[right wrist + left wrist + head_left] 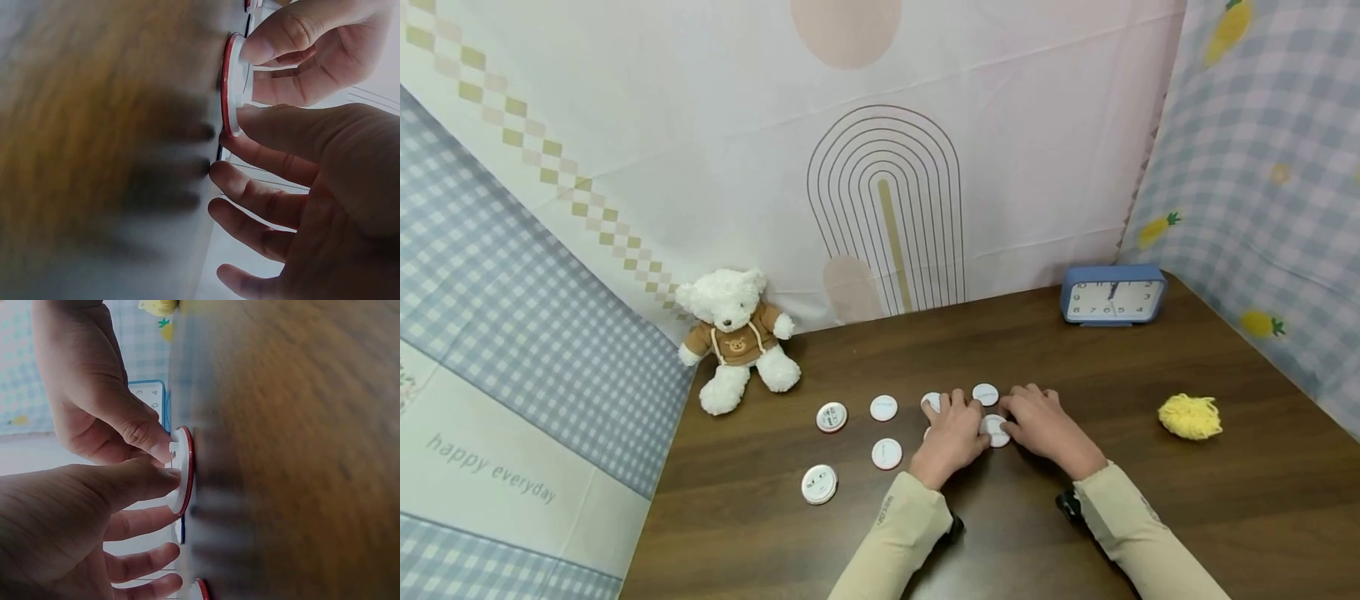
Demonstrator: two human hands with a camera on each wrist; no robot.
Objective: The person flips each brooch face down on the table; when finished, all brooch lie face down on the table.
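Observation:
A round pin badge lies back up on the table, white on its back with a red rim. My left hand pinches its left edge between thumb and index finger. From the other side, my right hand grips the same badge with thumb and index finger. A thin pin crosses the white back in the left wrist view, close to both thumbs. The other fingers of each hand are spread loosely near the tabletop. Just behind lies another white badge. Two more badges are partly hidden by my left hand.
Further left lie two white badges, a far one and a near one, then two printed badges. A teddy bear sits back left. A blue clock stands back right, with yellow yarn nearer.

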